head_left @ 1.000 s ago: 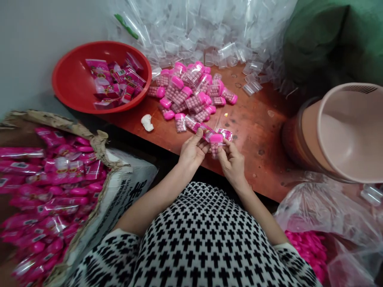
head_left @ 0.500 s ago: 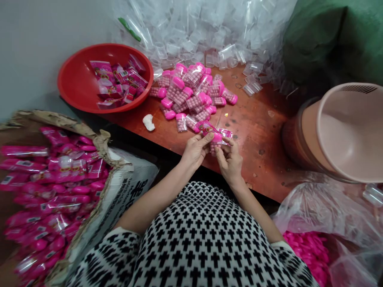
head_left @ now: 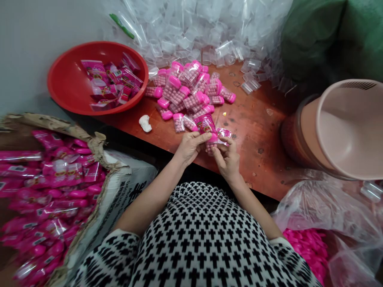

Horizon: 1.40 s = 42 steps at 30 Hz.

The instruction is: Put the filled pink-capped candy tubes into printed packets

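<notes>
Between my hands is a small clear candy bottle (head_left: 211,146) with a pink cap and pink balls inside. My left hand (head_left: 190,147) is closed, thumb and fingers pinching it at the cap. My right hand (head_left: 229,159) grips its lower part, the thumb in front. A printed pink wrapper (head_left: 206,123) stands just above the cap; whether it is fixed to the bottle I cannot tell. Beside my right fingers shows another pink wrapper (head_left: 224,134), partly hidden. Just beyond lies a heap of similar filled bottles (head_left: 191,87) with pink caps.
A red bowl (head_left: 64,85) of printed wrappers stands at the left. Below it, a cardboard box (head_left: 98,211) holds wrapped pink bottles. Clear empty containers (head_left: 203,36) pile up behind. At right are a beige bin (head_left: 344,131) and a plastic bag (head_left: 317,199) near pink caps.
The view has shifted slightly, so the bowl and heap appear further left. The wrapper above the cap now faces me more fully. Both hands keep their hold on the bottle.
</notes>
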Motion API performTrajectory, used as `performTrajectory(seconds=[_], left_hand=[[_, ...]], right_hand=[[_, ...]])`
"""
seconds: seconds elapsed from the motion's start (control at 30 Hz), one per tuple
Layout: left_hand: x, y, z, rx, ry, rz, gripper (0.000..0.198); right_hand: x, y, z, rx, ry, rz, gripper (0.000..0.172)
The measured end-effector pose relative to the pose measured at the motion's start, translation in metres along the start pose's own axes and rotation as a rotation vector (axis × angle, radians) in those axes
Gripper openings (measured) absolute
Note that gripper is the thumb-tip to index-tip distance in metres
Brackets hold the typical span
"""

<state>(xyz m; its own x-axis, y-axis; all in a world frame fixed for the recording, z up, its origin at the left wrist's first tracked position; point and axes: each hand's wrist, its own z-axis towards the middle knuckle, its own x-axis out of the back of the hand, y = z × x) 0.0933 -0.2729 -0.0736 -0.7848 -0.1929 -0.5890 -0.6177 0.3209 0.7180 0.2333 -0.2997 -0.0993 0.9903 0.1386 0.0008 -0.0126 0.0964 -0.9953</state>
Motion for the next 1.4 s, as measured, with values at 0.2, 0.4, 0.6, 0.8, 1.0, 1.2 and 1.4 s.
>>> performTrajectory(seconds=[0.2,0.4,0.6,0.8,1.0,1.2,1.4], left_hand=[[-0.003,0.001,-0.003,0.046,-0.018,0.004,0.036],[-0.01,-0.003,-0.009,-0.015,-0.01,0.058,0.033],[-0.01,0.0,-0.006,0.004,0.032,-0.002,0.032],[-0.005,0.001,-0.005,-0.003,0.057,-0.047,0.03],[-0.01,0.001,-0.013,0.009,0.05,-0.053,0.028],[-0.006,0.0,-0.015,0.018,0.0,-0.03,0.029],[0.003,0.003,-0.02,0.08,-0.053,0.043,0.034]], right_hand=[[-0.005,-0.006,0.003,-0.083,0.004,0.235,0.039],[-0.005,-0.005,0.005,0.004,0.086,0.104,0.036],[-0.003,-0.011,0.011,-0.125,-0.053,0.283,0.043],[0.002,-0.017,0.005,-0.175,-0.058,0.296,0.038],[-0.004,-0.014,-0.004,-0.154,0.076,0.212,0.033],[-0.008,-0.011,-0.012,-0.093,0.098,0.178,0.026],[-0.011,-0.011,-0.014,-0.203,0.137,0.296,0.034]])
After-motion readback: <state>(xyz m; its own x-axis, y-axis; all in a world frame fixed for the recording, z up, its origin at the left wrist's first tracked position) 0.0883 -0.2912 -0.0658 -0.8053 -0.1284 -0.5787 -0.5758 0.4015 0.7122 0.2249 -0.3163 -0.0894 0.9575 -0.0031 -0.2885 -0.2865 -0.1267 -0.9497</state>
